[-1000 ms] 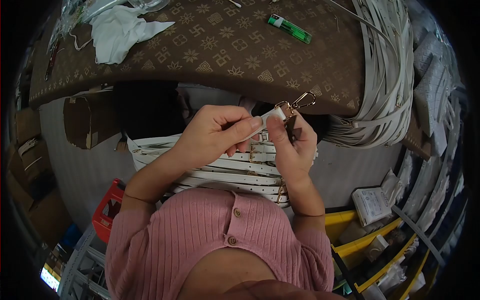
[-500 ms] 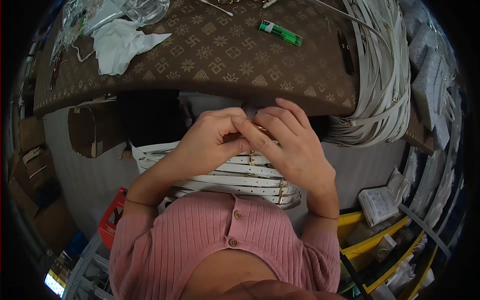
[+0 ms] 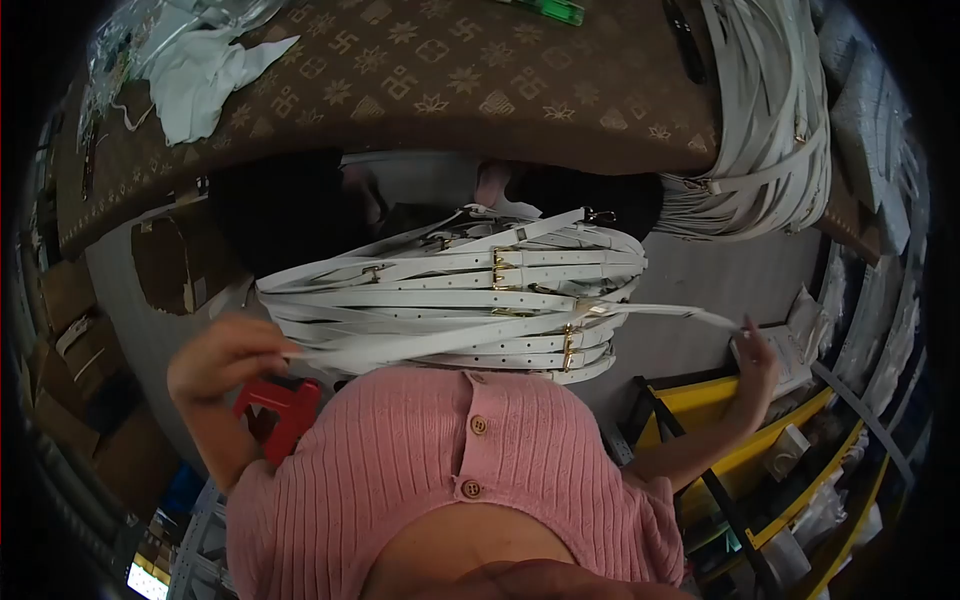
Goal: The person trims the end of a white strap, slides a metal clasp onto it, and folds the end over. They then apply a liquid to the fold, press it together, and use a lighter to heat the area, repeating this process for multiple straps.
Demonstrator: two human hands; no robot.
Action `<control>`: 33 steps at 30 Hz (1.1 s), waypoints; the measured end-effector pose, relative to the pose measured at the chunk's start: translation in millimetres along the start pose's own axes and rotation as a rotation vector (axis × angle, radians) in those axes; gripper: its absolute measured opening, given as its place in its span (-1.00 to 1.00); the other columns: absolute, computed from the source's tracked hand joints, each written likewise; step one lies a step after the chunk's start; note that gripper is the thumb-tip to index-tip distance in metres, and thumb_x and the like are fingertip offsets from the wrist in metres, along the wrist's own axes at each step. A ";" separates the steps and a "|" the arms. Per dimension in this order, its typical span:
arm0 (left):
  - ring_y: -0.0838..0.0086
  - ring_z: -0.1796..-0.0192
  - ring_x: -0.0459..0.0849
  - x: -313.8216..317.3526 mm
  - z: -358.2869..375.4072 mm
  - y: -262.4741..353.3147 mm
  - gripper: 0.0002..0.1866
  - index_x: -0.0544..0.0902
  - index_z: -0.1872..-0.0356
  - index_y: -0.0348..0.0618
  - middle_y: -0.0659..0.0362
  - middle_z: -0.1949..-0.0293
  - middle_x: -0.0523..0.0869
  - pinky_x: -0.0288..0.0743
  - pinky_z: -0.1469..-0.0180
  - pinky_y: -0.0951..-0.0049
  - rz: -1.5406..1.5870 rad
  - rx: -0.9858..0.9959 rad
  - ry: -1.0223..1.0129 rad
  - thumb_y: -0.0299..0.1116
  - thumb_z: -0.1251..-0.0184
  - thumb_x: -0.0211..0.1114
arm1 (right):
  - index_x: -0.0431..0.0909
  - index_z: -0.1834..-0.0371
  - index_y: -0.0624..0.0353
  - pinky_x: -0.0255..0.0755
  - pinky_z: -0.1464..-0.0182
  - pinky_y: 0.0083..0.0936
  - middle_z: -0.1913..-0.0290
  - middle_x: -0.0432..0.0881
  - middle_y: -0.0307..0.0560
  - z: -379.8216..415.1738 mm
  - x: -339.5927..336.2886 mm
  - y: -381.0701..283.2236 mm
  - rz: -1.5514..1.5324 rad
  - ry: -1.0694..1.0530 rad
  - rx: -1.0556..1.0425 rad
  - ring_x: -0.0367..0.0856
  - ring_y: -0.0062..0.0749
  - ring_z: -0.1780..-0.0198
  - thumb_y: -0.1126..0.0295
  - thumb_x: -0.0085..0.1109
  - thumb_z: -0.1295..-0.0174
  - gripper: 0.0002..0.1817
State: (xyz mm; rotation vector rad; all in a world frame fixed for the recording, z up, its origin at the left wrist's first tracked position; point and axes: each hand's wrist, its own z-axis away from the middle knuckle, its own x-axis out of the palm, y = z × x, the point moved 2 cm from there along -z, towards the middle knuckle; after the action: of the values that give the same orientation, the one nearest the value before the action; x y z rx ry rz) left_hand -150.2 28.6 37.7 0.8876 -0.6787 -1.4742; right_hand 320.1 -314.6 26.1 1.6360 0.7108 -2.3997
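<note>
The left hand [image 3: 228,358] pinches 1 end of a white strap [image 3: 415,346] in its grip, above a belt pile [image 3: 400,299] near the desk's [image 3: 420,60] front edge; the right hand [image 3: 757,365] pinches the other, beside a box [image 3: 793,366], print too blurred to read.

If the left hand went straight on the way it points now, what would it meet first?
Past the white strap it pinches, the left hand would likely meet the bundle of white straps to its right; depth is unclear.
</note>
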 end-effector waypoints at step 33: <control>0.52 0.17 0.55 35.3 -201.0 148.9 -0.68 0.47 0.08 -0.36 0.13 0.22 0.59 0.40 0.08 0.56 0.355 0.449 0.223 -0.28 -0.36 -0.01 | 0.46 0.56 0.29 0.08 0.63 -0.80 0.63 0.41 -0.32 -23.9 38.7 -213.3 -1.277 -0.161 -0.423 0.25 -0.77 0.65 0.40 0.00 -0.20 -0.77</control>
State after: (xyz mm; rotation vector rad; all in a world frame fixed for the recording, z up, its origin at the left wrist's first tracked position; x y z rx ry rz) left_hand 100.0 -4.1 49.7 1.1822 -0.9633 -0.9027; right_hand 243.9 -111.3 47.2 0.8209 2.5621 -2.5815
